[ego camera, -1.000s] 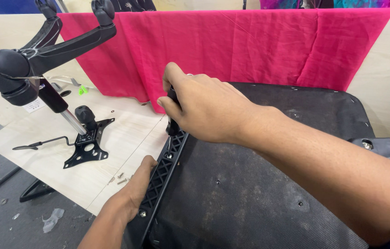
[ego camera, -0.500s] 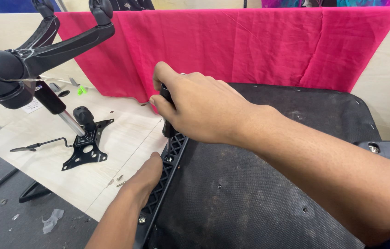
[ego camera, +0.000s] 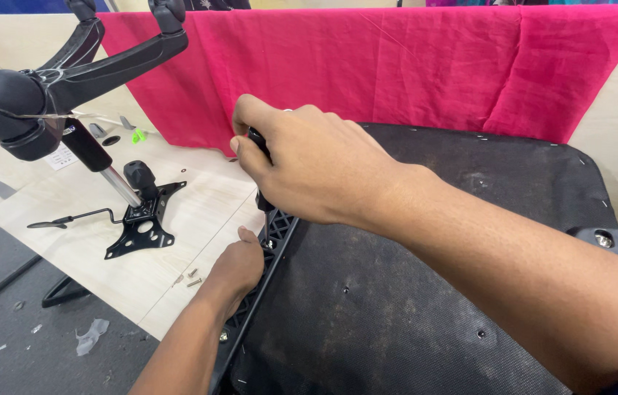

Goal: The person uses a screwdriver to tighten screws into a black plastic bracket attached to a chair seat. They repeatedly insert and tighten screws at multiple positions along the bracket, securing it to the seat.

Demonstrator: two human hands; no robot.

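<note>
While the right hand (ego camera: 316, 164) stays closed over a black tool handle (ego camera: 256, 139) standing upright at the near-left corner of the seat, it has lifted slightly and shifted toward the red cloth since a second ago; the tool's tip is hidden, probably at the bracket below. Left hand (ego camera: 239, 263): fingers curled loosely, pressing the black ribbed bracket (ego camera: 269, 249) along the seat's left edge; it has slid forward along that bracket, closer to the right hand. Upturned chair seat (ego camera: 426, 292): black fabric underside, lying on the pale wooden surface (ego camera: 68, 212). Loose screws (ego camera: 190, 278): just left of the left hand. Black tilt-mechanism plate (ego camera: 141, 227) with gas cylinder: well apart, left. Chair base (ego camera: 46, 88): above it. Red cloth (ego camera: 397, 66): draped behind.
</note>
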